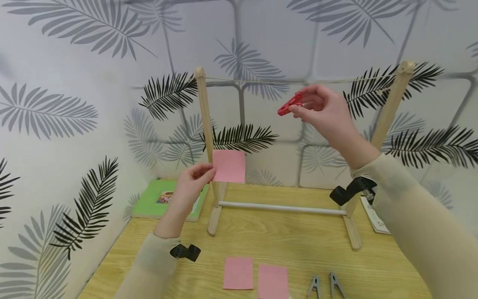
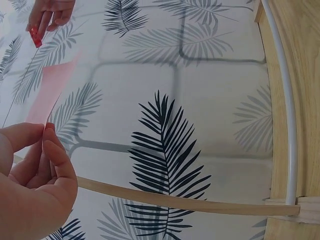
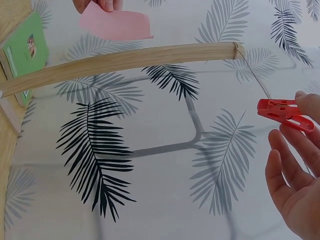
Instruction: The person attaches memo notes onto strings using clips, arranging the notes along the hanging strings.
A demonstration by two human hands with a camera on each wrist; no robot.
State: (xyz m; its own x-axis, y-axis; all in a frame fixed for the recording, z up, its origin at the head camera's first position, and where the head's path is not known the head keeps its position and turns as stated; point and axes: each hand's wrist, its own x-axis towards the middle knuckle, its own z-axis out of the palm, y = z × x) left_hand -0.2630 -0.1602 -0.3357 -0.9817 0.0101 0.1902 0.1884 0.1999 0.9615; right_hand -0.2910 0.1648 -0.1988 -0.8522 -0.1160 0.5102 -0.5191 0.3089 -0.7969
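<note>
A pink square of paper (image 1: 229, 166) is pinched at its left edge between the thumb and fingers of my left hand (image 1: 195, 179), in front of the left post. My right hand (image 1: 328, 114) pinches a red clothespin (image 1: 289, 104) a little below the string (image 1: 269, 82), up and to the right of the paper. In the right wrist view the red clothespin (image 3: 284, 114) lies between thumb and fingertips. The left wrist view has the paper (image 2: 51, 90) rising from the fingertips, apart from the clothespin.
The string runs between two wooden posts (image 1: 390, 106) joined low down by a white rod (image 1: 280, 208). Two pink papers (image 1: 238, 273) and two grey clothespins (image 1: 314, 286) lie on the table's near side. A green book (image 1: 151, 201) lies behind the left arm, a white pad (image 1: 375, 218) at right.
</note>
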